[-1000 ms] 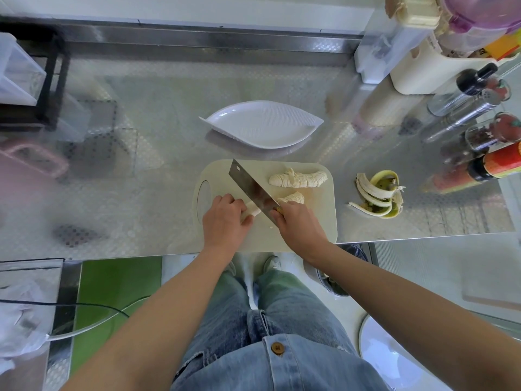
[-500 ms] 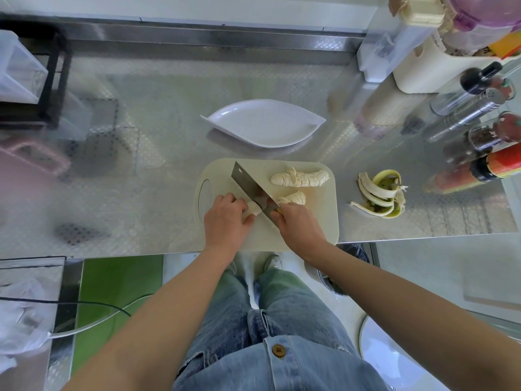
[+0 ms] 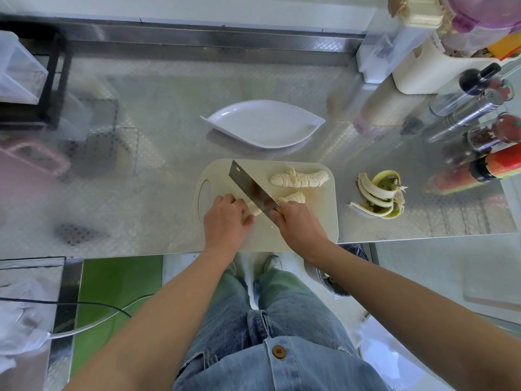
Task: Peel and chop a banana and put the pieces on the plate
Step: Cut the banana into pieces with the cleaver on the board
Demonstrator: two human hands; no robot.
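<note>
Banana stub [image 3: 251, 211] on the cutting board [image 3: 318, 221], held by the left grip [image 3: 225, 218]; right grip [image 3: 296, 221] clenched round the knife [image 3: 251, 190], blade across the stub. Risk: the short stub puts the left grip just beside the edge, and slippery flesh may roll.

No legible text for you to log: print on yellow box [image 3: 505, 47] and red-labelled bottle [image 3: 504, 164] too blurred to read

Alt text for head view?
Right hand grips a steel cleaver, slicing a peeled banana piece the left hand holds on a cream cutting board. Behind, a white leaf-shaped plate holds nothing; yellow-green peel lies to the right.
</note>
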